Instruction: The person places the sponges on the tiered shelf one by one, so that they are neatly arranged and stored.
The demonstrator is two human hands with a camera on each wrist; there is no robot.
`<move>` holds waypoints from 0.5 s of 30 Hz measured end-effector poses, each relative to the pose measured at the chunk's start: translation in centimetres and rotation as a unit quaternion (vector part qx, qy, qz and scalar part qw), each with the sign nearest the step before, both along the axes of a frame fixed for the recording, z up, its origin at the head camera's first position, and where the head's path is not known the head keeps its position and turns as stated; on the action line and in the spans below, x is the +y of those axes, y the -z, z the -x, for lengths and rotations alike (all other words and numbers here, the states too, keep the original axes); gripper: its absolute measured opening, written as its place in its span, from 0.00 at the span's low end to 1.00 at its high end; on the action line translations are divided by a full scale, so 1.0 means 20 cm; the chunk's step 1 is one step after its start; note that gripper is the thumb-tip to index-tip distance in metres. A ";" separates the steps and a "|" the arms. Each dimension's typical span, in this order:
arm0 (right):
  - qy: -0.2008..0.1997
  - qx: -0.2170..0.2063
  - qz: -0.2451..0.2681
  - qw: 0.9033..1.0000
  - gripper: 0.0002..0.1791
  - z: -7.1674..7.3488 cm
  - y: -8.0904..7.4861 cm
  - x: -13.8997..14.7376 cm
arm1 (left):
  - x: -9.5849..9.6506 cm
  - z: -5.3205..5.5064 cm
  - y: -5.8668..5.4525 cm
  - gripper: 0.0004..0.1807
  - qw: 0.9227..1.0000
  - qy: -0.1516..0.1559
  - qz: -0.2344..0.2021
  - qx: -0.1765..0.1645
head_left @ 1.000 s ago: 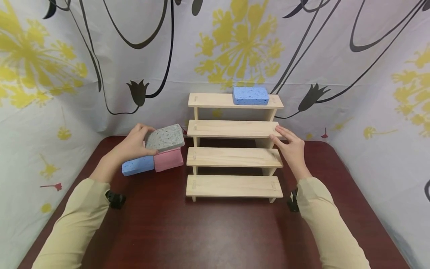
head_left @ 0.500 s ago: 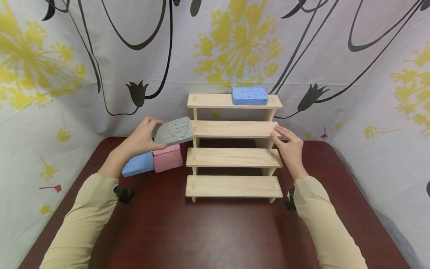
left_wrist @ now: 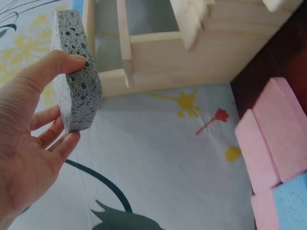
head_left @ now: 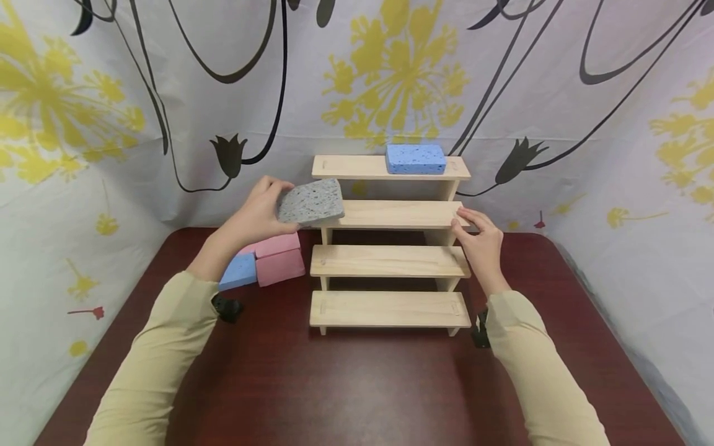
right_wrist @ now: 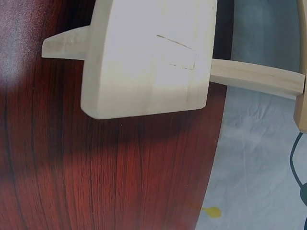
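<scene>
My left hand (head_left: 253, 214) grips a grey speckled sponge (head_left: 312, 202), thumb on one side and fingers on the other, raised in front of the left end of the rack's second tier from the top. In the left wrist view, the sponge (left_wrist: 76, 72) is on edge between thumb and fingertips. A four-tier wooden display rack (head_left: 390, 260) stands on the table. At its right side, my right hand (head_left: 482, 248) pinches the end of that same tier with thumb and fingers. The right wrist view shows pale wooden boards (right_wrist: 148, 62) but no hand.
A blue sponge (head_left: 415, 159) lies on the top tier, towards the right. Left of the rack, pink sponges (head_left: 281, 266) and another blue sponge (head_left: 238, 271) sit together on the dark red table (head_left: 357, 384). Patterned white cloth (head_left: 184, 93) hangs behind and at both sides.
My left hand has lifted the grey sponge off the sponge pile and carried it up and right to the rack. My right hand has stayed at the tier's end.
</scene>
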State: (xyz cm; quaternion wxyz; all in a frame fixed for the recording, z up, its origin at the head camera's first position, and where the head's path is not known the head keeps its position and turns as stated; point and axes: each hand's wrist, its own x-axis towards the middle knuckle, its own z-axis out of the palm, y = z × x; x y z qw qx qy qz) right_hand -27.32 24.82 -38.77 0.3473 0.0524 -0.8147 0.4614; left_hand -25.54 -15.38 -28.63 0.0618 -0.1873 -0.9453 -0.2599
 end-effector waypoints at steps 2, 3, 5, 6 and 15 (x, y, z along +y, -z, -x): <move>0.004 -0.003 0.000 1.000 0.13 0.00 0.00 0.00 | 0.03 0.02 -0.02 0.41 1.000 0.003 -0.003 0.007; 0.005 -0.005 0.001 1.000 0.13 0.00 0.00 0.00 | 0.05 0.02 -0.03 0.41 1.000 0.004 -0.004 0.008; 0.009 -0.010 0.002 1.000 0.13 0.00 0.01 0.00 | 0.08 0.04 -0.06 0.42 1.000 0.002 -0.003 0.008; 0.011 -0.012 0.003 1.000 0.13 0.00 0.01 0.00 | 0.09 0.05 -0.07 0.42 1.000 0.000 -0.001 0.007; 0.009 -0.007 0.018 1.000 0.14 0.01 0.02 -0.01 | 0.21 0.21 -0.21 0.41 1.000 0.007 0.023 0.013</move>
